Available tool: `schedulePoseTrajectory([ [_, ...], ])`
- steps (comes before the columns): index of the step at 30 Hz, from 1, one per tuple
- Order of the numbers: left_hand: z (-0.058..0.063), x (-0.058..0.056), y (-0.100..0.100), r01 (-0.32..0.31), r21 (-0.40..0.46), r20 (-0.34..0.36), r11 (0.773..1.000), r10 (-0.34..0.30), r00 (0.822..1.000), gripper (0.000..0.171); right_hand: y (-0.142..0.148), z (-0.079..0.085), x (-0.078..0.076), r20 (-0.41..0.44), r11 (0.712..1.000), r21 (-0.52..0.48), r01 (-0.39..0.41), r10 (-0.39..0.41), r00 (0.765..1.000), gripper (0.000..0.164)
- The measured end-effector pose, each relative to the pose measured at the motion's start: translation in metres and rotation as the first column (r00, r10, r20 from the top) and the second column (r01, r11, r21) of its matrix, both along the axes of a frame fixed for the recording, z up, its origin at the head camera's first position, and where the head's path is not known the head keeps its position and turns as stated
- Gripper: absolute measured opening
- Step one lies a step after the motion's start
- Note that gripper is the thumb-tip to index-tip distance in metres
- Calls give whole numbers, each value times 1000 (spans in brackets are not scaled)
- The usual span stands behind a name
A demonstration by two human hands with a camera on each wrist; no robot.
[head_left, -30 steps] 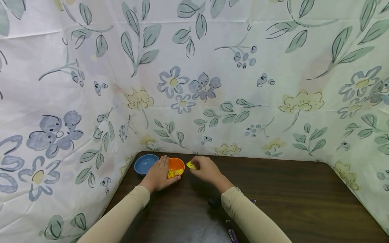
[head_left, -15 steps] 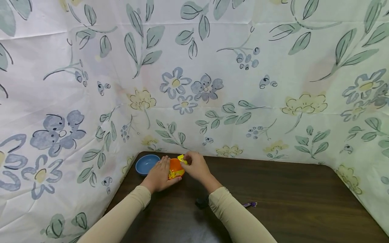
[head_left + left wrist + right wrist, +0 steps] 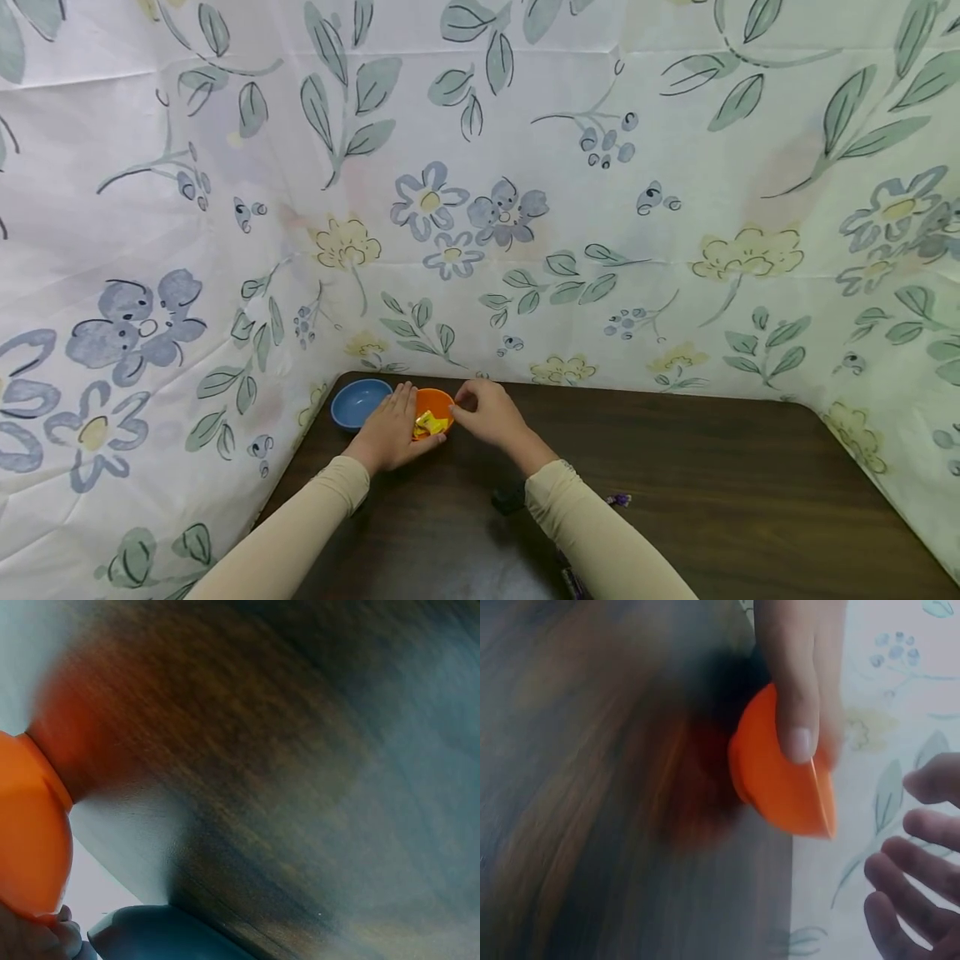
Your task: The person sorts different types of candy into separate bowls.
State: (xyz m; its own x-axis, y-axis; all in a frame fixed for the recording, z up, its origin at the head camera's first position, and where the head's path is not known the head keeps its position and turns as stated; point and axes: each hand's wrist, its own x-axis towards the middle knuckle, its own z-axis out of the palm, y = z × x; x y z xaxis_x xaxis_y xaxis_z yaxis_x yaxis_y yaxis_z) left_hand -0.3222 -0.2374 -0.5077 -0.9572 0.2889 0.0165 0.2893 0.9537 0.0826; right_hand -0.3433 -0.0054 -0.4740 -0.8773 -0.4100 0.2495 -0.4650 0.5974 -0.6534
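Observation:
My left hand (image 3: pixel 391 427) holds the orange bowl (image 3: pixel 441 398) at its near left side. In the right wrist view its thumb lies against the outside of that bowl (image 3: pixel 780 795). Several yellow-wrapped candies (image 3: pixel 431 423) lie inside. My right hand (image 3: pixel 489 412) is at the bowl's right rim, fingertips close to the edge. The right wrist view shows its fingers (image 3: pixel 907 889) loosely bent and apart, holding nothing. In the left wrist view, the orange bowl (image 3: pixel 34 832) shows from outside, with fingertips at its rim.
A blue bowl (image 3: pixel 360 403) stands left of the orange one on the dark wooden table (image 3: pixel 675 450). A black object (image 3: pixel 507 500) lies by my right forearm. Purple-wrapped pieces (image 3: pixel 619 500) lie beyond that sleeve, partly hidden. Floral cloth (image 3: pixel 480 208) hangs behind the table.
My right hand brought a yellow-wrapped candy leftward over the orange bowl and let go of it; it now lies inside with the others. The left hand has stayed on the bowl.

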Motion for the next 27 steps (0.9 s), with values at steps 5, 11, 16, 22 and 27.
schedulePoseTrajectory([
  [5,2,1,1,-11,5,-3,1000,11,1000,109,14,1,5,9,998,37,-45,45,999,11],
  [11,4,4,2,-13,8,-2,1000,13,1000,108,37,2,14,18,990,64,-124,123,992,11],
  [16,6,1,6,-4,-3,6,1000,4,1000,110,64,8,28,63,979,66,-194,190,980,11],
  [22,8,-3,5,2,13,16,1000,-2,1000,114,95,11,47,65,962,119,-246,240,969,12],
  [27,5,0,-1,-12,59,28,998,10,1000,115,123,1,68,70,956,127,-266,259,963,19],
])
